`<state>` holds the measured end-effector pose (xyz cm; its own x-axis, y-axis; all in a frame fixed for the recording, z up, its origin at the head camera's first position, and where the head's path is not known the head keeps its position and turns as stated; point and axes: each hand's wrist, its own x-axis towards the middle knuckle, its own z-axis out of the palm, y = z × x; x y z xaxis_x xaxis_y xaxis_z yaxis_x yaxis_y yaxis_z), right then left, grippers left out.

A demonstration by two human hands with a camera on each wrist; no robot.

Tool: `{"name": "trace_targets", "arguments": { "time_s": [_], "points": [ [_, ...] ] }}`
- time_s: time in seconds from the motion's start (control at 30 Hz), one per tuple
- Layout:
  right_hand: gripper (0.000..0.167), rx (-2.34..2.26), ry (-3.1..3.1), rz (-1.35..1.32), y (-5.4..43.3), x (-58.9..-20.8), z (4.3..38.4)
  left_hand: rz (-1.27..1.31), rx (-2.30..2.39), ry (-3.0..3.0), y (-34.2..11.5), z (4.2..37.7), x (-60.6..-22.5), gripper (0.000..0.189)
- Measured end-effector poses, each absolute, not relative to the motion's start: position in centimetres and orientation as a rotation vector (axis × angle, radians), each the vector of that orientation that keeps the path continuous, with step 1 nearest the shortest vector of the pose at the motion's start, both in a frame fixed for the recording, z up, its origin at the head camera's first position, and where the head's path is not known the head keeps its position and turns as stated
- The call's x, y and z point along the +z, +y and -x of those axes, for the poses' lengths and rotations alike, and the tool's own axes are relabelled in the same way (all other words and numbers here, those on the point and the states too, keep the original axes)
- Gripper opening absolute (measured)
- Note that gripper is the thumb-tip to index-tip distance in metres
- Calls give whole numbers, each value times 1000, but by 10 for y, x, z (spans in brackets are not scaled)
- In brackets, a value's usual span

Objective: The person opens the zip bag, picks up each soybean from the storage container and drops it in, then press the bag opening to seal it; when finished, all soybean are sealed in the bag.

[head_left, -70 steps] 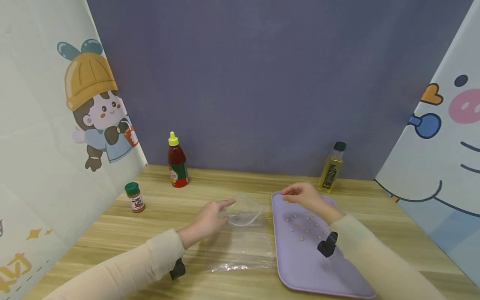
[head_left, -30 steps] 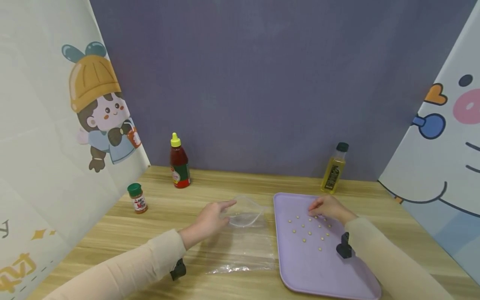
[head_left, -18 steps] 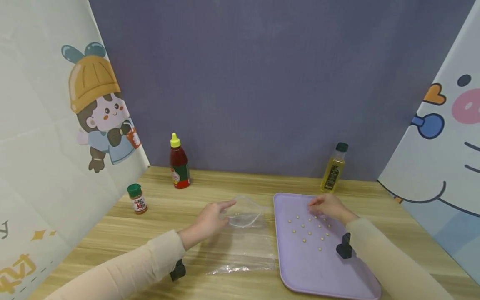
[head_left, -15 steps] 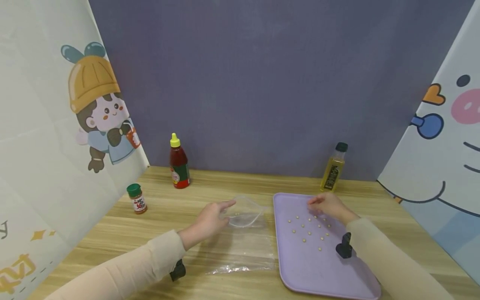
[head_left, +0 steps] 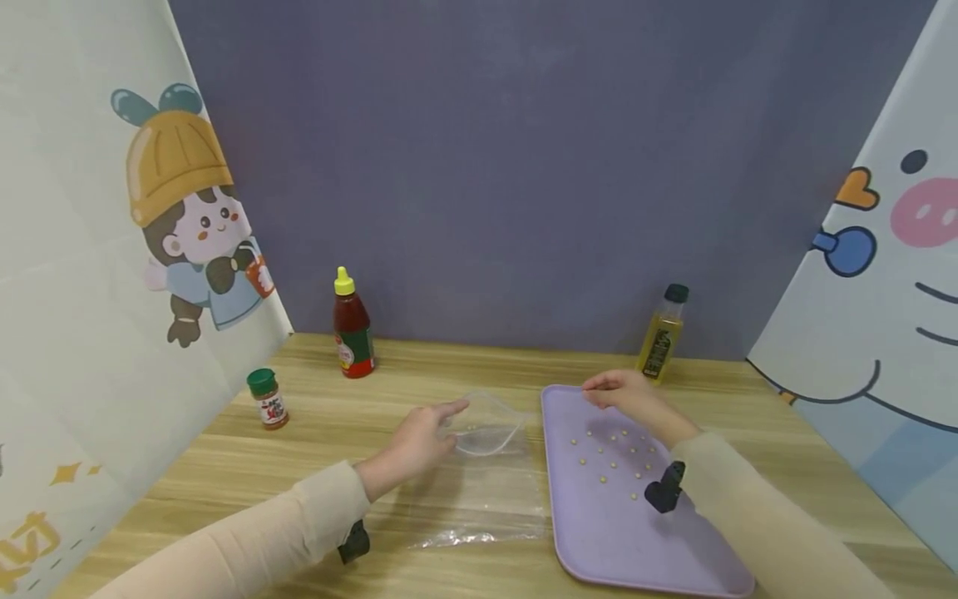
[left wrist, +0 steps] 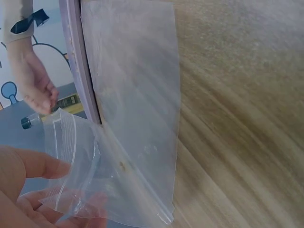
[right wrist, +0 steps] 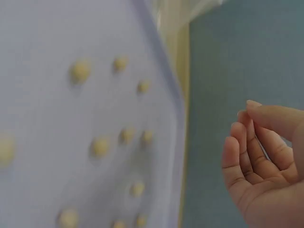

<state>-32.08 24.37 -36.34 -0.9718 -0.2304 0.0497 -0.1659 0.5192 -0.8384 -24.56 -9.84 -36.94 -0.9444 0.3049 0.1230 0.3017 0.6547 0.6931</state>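
My left hand (head_left: pixel 419 437) holds a clear zip-lock bag (head_left: pixel 479 499) by its mouth, which gapes between thumb and index finger. In the left wrist view the zip-lock bag (left wrist: pixel 137 85) runs along the table, and some fingers show through its film. Something small and yellowish is inside. My right hand (head_left: pixel 632 399) is above the far part of a purple tray (head_left: pixel 621 549). Its thumb and fingertips meet in a pinch; a soybean between them is too small or hidden to see clearly. Several pale soybeans (right wrist: pixel 99 147) lie scattered on the tray.
A red sauce bottle (head_left: pixel 353 333) with a yellow tip stands at the back left, and a green-capped spice jar (head_left: pixel 269 403) nearer. An oil bottle (head_left: pixel 660 337) stands behind the tray. A dark cloth wall (head_left: pixel 479 166) closes off the table's (head_left: pixel 224 491) far edge.
My right hand went down to the soybeans at the tray's far right, paused there, and has now risen and shifted left with its fingertips pinched. The left hand keeps its place at the bag.
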Motion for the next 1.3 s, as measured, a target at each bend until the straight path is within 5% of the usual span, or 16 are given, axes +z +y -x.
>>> {"name": "trace_targets", "arguments": {
  "time_s": [0.77, 1.3],
  "points": [
    [16, -1455, 2571, 903, 134, -340, 307, -525, 1178, 2872, -97, 249, -367, 63],
    [16, -1463, 2619, 840, 141, -346, 304, -535, 1191, 2852, -97, 246, -367, 63]
  ]
}}
